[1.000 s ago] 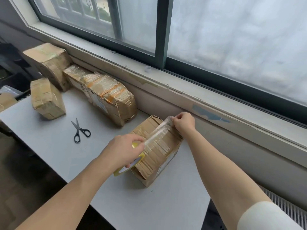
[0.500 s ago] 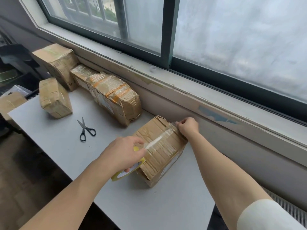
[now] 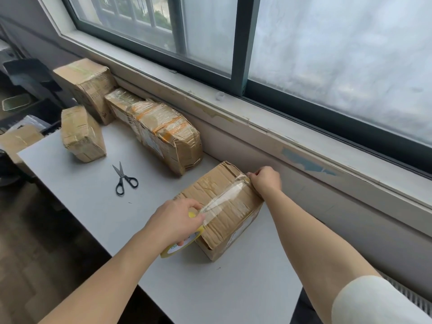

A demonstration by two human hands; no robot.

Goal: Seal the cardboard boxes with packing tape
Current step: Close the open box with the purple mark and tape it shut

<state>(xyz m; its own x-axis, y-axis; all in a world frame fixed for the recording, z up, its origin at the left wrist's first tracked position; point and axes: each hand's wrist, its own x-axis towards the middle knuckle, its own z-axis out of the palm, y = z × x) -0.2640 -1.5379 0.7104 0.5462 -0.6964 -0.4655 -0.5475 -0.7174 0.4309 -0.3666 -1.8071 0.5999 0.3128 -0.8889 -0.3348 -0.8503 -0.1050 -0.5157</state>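
A crumpled cardboard box (image 3: 210,190) lies on the grey table (image 3: 93,206) near the window wall. My left hand (image 3: 177,220) grips a yellow-cored roll of clear packing tape (image 3: 180,246) at the box's near end. A strip of clear tape (image 3: 224,197) stretches from the roll across the box top. At the box's far edge my right hand (image 3: 265,180) pinches the tape's free end down against the cardboard.
Black scissors (image 3: 124,180) lie on the table left of the box. Several taped boxes (image 3: 163,134) stand along the wall toward the far left, with a smaller one (image 3: 80,134) in front. The window sill (image 3: 304,146) runs along the right. Dark furniture stands beyond the table's left end.
My right hand has lowered the tape end from above the box to its far edge. The strip now lies closer to the box top. My left hand stays on the roll.
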